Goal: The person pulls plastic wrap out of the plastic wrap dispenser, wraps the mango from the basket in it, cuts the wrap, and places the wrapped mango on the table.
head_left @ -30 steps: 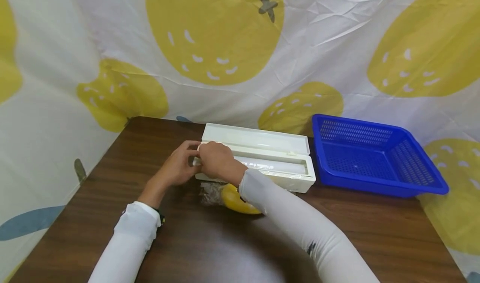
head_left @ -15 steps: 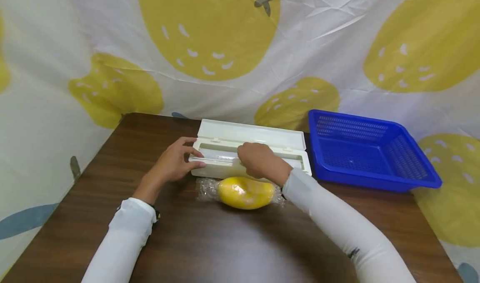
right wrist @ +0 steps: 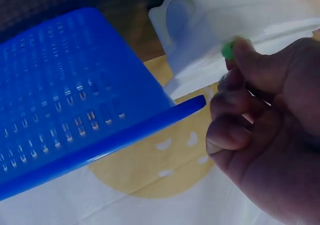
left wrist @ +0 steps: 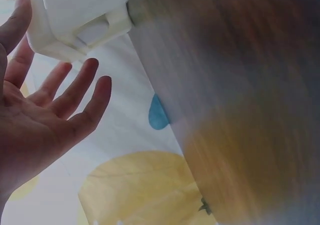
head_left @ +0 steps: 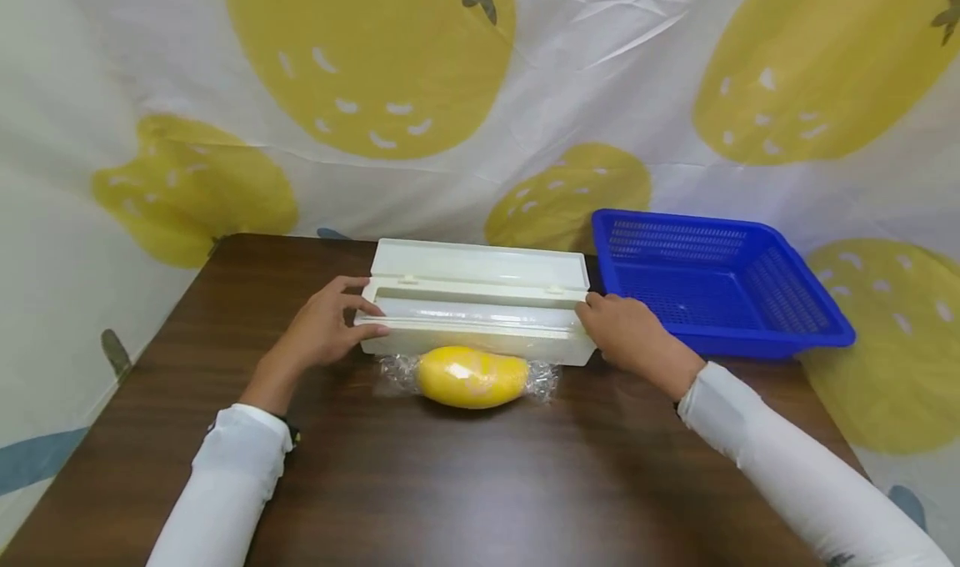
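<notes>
A long white cling film dispenser box (head_left: pixel 480 346) lies with its lid (head_left: pixel 480 263) raised, and a roll of film (head_left: pixel 465 310) shows inside. My left hand (head_left: pixel 322 321) holds the box's left end, thumb on the front and index finger over the top edge; its other fingers extend loosely in the left wrist view. At the right end, my right hand (head_left: pixel 630 333) pinches a small green piece (right wrist: pixel 228 50), apparently the film cutter slide, against the box. Just in front lies a yellow mango-like fruit (head_left: pixel 472 377), wrapped in clear film bunched at both ends.
Right of the box stands a blue perforated basket (head_left: pixel 750 333), close to my right hand. The brown wooden table (head_left: pixel 450 492) carries everything. A fruit-print cloth (head_left: pixel 360 67) hangs along the table's back and left side.
My right hand has slid along the box from its left end to its right end. The left hand has shifted from beside the right hand to hold the left end, and the wrapped fruit is uncovered.
</notes>
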A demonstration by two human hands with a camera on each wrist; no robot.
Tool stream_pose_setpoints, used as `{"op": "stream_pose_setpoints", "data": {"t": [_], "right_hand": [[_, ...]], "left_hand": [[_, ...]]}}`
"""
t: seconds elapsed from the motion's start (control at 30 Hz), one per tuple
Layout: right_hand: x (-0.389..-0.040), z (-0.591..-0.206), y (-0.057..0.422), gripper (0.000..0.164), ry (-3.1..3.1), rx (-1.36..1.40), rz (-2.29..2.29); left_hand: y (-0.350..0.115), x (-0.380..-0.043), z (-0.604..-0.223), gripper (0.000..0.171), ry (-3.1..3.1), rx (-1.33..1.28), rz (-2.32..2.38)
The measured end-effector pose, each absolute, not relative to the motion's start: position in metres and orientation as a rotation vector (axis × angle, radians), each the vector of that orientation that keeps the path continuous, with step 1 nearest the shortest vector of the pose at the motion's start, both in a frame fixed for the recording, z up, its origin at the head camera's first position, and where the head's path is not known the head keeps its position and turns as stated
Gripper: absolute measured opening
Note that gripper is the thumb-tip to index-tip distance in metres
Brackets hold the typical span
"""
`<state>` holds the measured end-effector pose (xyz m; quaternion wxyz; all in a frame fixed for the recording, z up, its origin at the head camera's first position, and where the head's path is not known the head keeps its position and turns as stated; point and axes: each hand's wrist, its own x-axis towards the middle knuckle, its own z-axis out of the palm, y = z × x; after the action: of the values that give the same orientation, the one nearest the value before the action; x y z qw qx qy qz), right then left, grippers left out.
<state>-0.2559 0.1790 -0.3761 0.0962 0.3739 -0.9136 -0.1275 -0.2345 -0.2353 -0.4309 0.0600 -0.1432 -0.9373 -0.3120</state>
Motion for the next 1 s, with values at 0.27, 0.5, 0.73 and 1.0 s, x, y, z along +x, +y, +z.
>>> {"op": "stream_pose_setpoints", "data": {"t": [0.27,0.5,0.73,1.0], "right_hand": [[-0.248,-0.369,0.159,0.024,-2.822,1.066,0.016],[-0.226,-0.393,0.11,0.035,-2.549,1.243,0.332],[-0.217,-0.409,0.082,0.062,-2.647,1.164,0.293],[-0.214,-0.415,0.076,0.064,-2.658,1.153,0.32]], "left_hand": [[-0.239,-0.232,-0.431,0.038,-2.857,-0.469,-0.964],[-0.234,-0.23,-0.426,0.064,-2.857,-0.522,-0.951],[-0.233,-0.223,-0.422,0.077,-2.903,-0.477,-0.94],[-0.239,-0.218,-0.422,0.084,-2.945,-0.412,-0.954]]}}
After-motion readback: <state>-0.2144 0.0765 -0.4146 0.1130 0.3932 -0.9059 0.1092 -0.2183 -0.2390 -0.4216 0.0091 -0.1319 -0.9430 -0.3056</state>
